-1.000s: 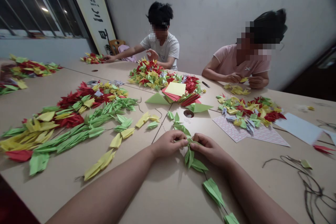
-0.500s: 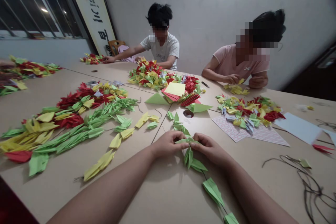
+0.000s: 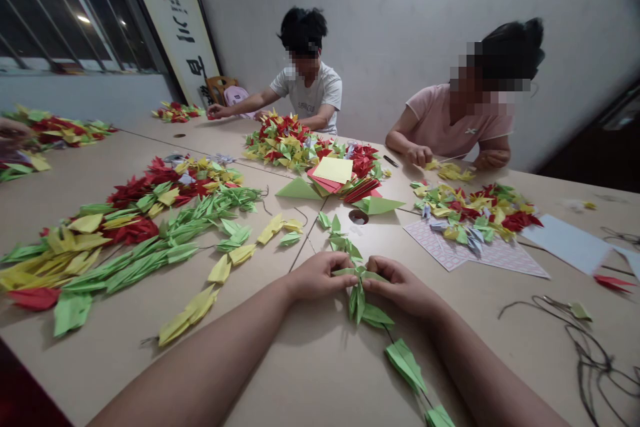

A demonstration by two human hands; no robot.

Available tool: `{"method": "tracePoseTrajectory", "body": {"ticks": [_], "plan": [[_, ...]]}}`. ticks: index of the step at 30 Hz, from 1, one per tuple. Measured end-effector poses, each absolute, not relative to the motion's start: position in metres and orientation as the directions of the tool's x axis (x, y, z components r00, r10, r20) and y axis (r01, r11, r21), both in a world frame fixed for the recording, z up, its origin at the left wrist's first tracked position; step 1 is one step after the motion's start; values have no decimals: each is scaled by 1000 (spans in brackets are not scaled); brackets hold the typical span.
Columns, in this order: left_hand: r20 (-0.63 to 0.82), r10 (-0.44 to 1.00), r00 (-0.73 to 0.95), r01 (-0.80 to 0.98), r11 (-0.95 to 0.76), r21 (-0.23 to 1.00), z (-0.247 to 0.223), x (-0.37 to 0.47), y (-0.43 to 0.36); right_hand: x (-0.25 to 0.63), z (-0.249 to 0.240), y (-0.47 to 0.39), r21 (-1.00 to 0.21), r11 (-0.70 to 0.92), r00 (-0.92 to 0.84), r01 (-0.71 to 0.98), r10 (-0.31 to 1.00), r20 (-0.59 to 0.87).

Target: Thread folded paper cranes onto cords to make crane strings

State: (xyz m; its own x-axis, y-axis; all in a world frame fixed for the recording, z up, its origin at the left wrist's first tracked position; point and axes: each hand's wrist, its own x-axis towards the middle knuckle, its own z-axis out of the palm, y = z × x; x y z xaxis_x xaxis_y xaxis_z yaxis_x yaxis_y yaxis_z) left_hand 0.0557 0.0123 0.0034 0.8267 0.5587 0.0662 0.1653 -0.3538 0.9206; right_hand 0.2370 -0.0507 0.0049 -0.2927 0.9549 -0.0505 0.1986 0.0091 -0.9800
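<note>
Both hands meet over a green folded paper crane [image 3: 359, 272] threaded on a dark string. My left hand [image 3: 323, 275] pinches its left wing, while my right hand [image 3: 397, 281] pinches the right wing. More green paper cranes [image 3: 406, 363] hang along the same string toward the bottom edge, and others [image 3: 337, 237] lie just beyond my fingers. To the left lies a string of yellow paper cranes [image 3: 220, 270]. Beside it is a thick bundle of green paper cranes [image 3: 150, 260].
A mixed heap of cranes [image 3: 285, 143] and a stack of square paper [image 3: 334, 171] lie ahead. Another heap [image 3: 475, 210] rests on patterned sheets at right, near tangled dark cord [image 3: 595, 363]. Two people [image 3: 310, 90] sit across the table [image 3: 280, 373]; another person's hand [image 3: 14, 132] shows at far left.
The crane between my hands has its wings spread wider. Across the table, the left person's outstretched hand has shifted right, away from a heap; the right person's hands have moved apart.
</note>
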Motion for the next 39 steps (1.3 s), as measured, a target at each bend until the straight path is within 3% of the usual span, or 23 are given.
{"method": "tracePoseTrajectory", "body": {"ticks": [6, 9, 11, 13, 16, 18, 20, 26, 33, 39], "plan": [[119, 626, 771, 184, -397, 899, 1, 56, 13, 236, 4, -49, -973, 26, -222, 227, 975, -26], [129, 678, 723, 234, -418, 878, -2, 57, 14, 237, 0, -47, -964, 101, -126, 245, 989, 72], [136, 702, 700, 278, -443, 852, -2, 58, 13, 237, -1, -48, -905, 195, -47, 378, 980, 192], [143, 720, 679, 319, -465, 826, -2, 58, 13, 237, -1, -52, -756, 292, -40, 586, 942, 333], [134, 758, 638, 386, -466, 796, -1, 60, 12, 234, 2, -62, -426, 435, -199, 794, 847, 494], [129, 780, 612, 421, -459, 782, -1, 60, 13, 232, 5, -67, -250, 496, -332, 831, 805, 492], [132, 793, 595, 437, -457, 775, -2, 61, 13, 230, 6, -69, -166, 509, -408, 844, 813, 416], [145, 801, 581, 429, -453, 781, -9, 62, 14, 227, 4, -66, -174, 470, -442, 865, 879, 180], [151, 803, 576, 429, -454, 781, -8, 62, 14, 224, 4, -66, -225, 427, -401, 876, 903, 154], [142, 803, 579, 439, -453, 776, -8, 61, 13, 222, 4, -63, -195, 398, -374, 897, 916, 146]]}}
